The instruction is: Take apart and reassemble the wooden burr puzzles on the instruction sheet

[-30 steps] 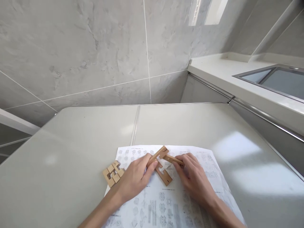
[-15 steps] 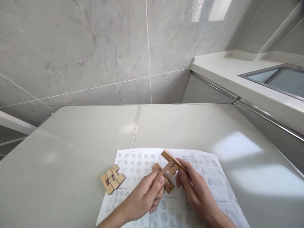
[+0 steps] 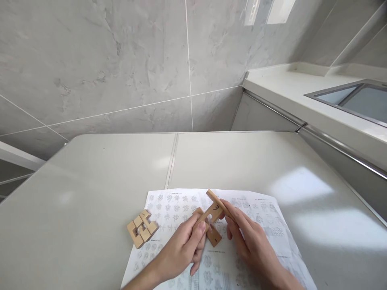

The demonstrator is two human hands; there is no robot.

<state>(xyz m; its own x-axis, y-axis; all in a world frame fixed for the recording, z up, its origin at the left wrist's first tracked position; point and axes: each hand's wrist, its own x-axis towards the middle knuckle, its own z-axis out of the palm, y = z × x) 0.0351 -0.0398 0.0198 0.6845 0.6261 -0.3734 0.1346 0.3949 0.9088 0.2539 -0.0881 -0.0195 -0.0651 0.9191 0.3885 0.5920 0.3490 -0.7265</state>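
My left hand (image 3: 184,247) pinches a notched wooden puzzle piece (image 3: 215,209) with a dark "3"-like mark, thumb on top. A flat wooden bar (image 3: 215,199) crosses the far end of that piece, touching it. The fingers of my right hand (image 3: 249,237) are closed on the bar's near right end. Below these, another wooden puzzle piece (image 3: 214,237) with a short dark mark shows beside my left fingers, partly hidden by them. Whether it rests on the paper or is touched by my left hand, I cannot tell.
A printed sheet (image 3: 256,219) with rows of small puzzle drawings lies under my hands on the pale table (image 3: 90,181). Several wooden pieces (image 3: 142,228) are grouped at the sheet's left edge. A tiled wall (image 3: 121,60) stands behind, with a counter (image 3: 278,82) at right.
The bar has turned a little steeper against the marked piece. My right hand has shifted slightly, its index finger now lying along the bar. Both hands still hold their pieces.
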